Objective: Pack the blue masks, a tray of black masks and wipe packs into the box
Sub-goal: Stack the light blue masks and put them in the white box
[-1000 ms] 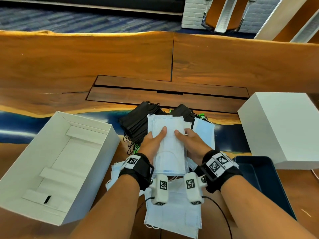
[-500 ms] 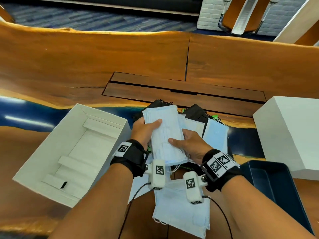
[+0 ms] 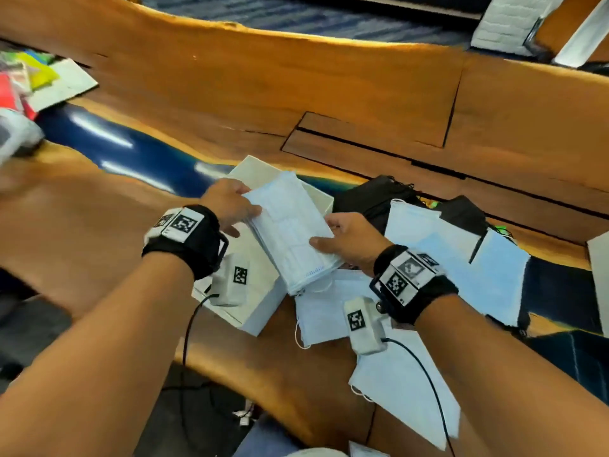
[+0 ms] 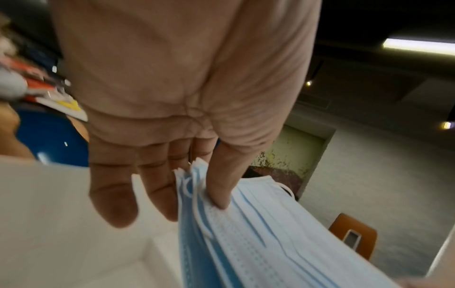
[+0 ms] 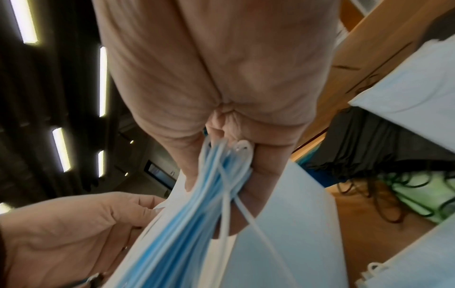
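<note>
Both hands grasp a stack of blue masks (image 3: 291, 232) above the white box (image 3: 263, 301): left hand (image 3: 227, 204) pinching its far end, right hand (image 3: 349, 239) its near edge. Arms and stack hide the box's inside; black masks (image 3: 369, 199) lie partly covered beyond.

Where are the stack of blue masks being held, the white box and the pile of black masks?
stack of blue masks (image 3: 290, 232): head view, top mask's face.
white box (image 3: 263, 311): head view, near outer wall.
pile of black masks (image 3: 369, 199): head view, top of the heap.
</note>
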The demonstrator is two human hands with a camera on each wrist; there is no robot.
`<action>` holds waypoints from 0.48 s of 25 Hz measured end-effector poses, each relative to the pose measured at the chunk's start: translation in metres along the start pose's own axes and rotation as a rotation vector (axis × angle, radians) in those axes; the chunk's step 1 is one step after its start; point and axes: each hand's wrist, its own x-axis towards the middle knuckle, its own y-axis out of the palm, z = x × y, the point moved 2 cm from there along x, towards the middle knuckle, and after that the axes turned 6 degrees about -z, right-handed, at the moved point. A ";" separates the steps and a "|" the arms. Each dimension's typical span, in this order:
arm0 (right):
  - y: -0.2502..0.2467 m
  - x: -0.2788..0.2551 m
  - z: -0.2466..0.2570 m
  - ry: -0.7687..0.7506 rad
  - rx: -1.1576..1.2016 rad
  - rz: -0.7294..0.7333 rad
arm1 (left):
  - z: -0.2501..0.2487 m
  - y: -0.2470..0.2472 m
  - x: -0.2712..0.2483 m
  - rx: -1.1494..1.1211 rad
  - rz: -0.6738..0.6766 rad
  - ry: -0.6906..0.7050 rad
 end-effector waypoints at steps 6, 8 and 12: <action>0.073 0.030 0.036 -0.017 -0.381 0.153 | 0.054 -0.052 0.008 0.464 -0.080 0.029; 0.090 0.036 0.043 0.000 -0.550 0.209 | 0.069 -0.058 0.012 0.579 -0.102 0.039; 0.122 0.054 0.038 0.073 -0.719 0.342 | 0.093 -0.074 0.023 0.655 -0.251 0.032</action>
